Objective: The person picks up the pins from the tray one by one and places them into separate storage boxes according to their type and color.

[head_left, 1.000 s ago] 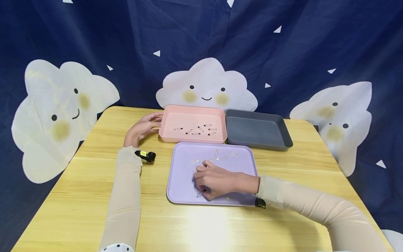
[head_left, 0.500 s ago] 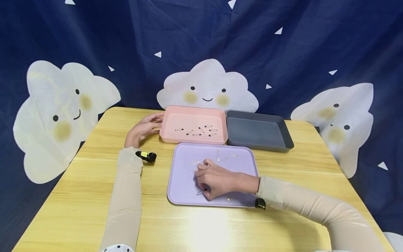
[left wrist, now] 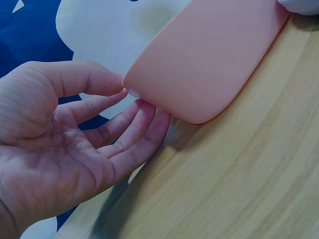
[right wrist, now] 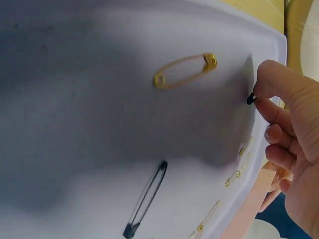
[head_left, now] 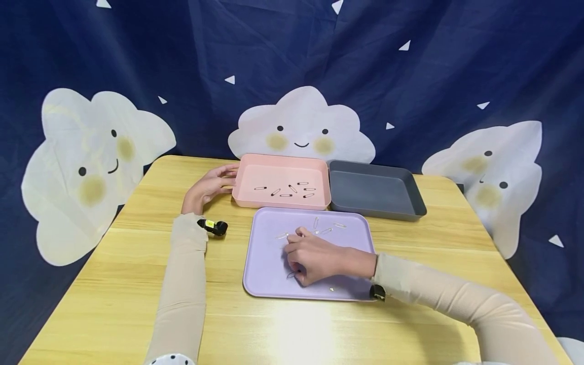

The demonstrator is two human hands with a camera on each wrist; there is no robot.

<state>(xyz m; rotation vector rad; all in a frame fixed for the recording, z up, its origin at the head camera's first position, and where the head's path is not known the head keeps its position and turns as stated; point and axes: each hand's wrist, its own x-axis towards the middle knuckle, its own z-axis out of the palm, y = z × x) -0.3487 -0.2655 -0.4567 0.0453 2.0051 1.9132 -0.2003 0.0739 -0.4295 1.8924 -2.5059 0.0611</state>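
In the right wrist view my right hand [right wrist: 291, 119] pinches the dark end of a black safety pin [right wrist: 250, 99] between thumb and index finger. The head view has this hand [head_left: 315, 257] low over the lilac tray [head_left: 264, 284]. Beneath it lies a second black safety pin [right wrist: 144, 199], beside a gold safety pin [right wrist: 184, 70]. More gold safety pins [head_left: 339, 225] are scattered over the far half of the tray. My left hand [head_left: 207, 187] rests its thumb and fingertips against the left end of the pink tray [left wrist: 199, 64]. Inside that pink tray lie several black safety pins [head_left: 292, 188].
A dark grey tray [head_left: 374, 187] stands right of the pink one, their sides close together. Both sit behind the lilac tray on a wooden table [head_left: 114, 299]. A dark blue cloth [head_left: 283, 45] with white clouds hangs behind the far edge.
My right hand has shifted slightly toward the far side with the pinched black safety pin. My left hand stays at the pink tray.
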